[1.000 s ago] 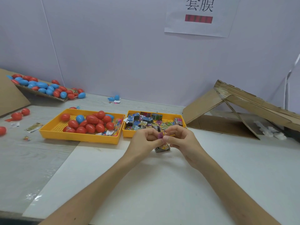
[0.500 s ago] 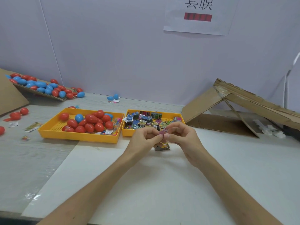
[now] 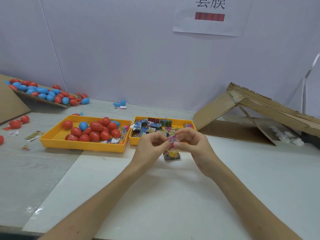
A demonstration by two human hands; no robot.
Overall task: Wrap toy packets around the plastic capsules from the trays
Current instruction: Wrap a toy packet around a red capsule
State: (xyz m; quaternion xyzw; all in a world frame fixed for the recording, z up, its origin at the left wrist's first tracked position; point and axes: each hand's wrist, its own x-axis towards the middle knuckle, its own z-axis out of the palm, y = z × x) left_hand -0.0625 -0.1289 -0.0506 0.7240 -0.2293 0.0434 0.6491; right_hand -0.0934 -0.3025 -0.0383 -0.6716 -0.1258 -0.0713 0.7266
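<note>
Pinching pink packet, left fingers, right fingers curled

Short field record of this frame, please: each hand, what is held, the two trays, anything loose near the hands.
left hand: pinches the pink packet
right hand: pinches the same packet
capsule tray: yellow, holds red and blue capsules
packet tray: yellow, holds toy packets
loose packet: lies on the white table beneath the hands
</note>
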